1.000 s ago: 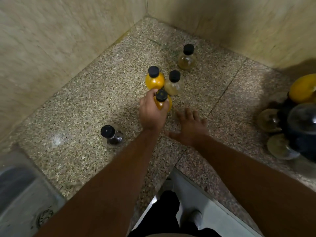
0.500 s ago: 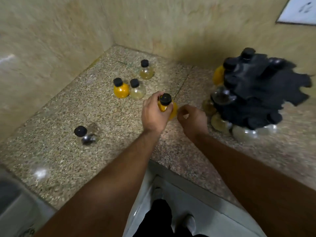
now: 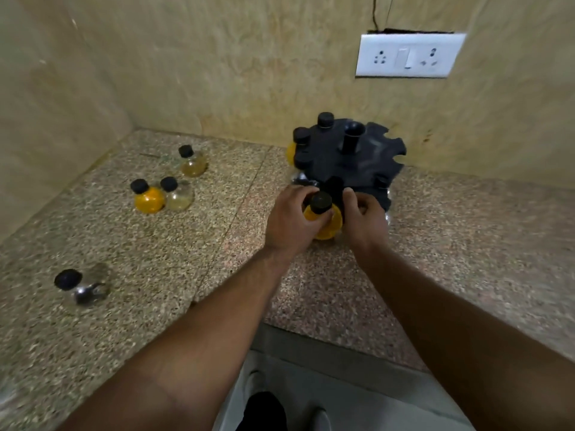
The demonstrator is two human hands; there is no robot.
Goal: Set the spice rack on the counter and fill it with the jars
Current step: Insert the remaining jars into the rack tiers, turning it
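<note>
At front of black spice rack (image 3: 367,160): left hand (image 3: 291,222) grips black-capped yellow-filled jar (image 3: 331,224); right hand (image 3: 365,217) curled alongside, hold unclear.

Bare forearms (image 3: 217,321), black trouser leg (image 3: 263,412).

A white switch-and-socket plate (image 3: 410,55) sits on the beige marbled wall (image 3: 217,73), thin wires (image 3: 374,12) rising above it.

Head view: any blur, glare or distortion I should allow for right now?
Head view: dim, warm, fairly even light, no strong glare; the left hand and the yellow jar it grips look slightly soft; the dark jar at lower left is smeared; the wide lens skews the socket plate.
</note>
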